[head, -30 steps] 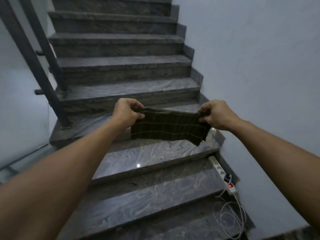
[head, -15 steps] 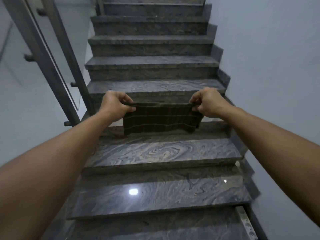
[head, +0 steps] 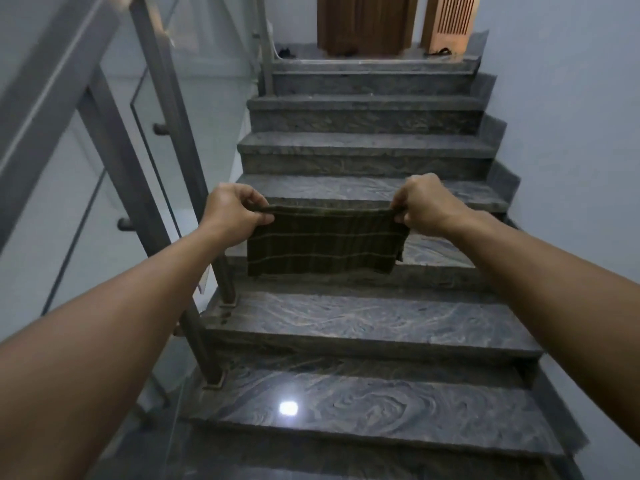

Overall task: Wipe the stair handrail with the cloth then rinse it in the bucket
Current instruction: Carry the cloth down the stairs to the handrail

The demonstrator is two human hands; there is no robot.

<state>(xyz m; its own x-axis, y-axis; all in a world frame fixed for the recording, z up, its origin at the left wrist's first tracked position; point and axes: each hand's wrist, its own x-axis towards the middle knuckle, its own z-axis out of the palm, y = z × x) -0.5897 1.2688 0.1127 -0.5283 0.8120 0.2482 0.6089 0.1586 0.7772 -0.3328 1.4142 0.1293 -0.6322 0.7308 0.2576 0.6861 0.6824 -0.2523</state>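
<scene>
- Left hand (head: pixel 231 213) and right hand (head: pixel 426 201) each pinch a top corner of the striped cloth (head: pixel 323 244).
- Handrail (head: pixel 52 84) lies at ten o'clock, running uphill, nearer the left hand.

The stairwell is dim and bluish, one small bright glare spot (head: pixel 288 408) shines on a polished lower step (head: pixel 381 407), the forearms and near handrail (head: pixel 52 84) stretch and soften toward the wide-angle edges, and shadows stay soft.
</scene>
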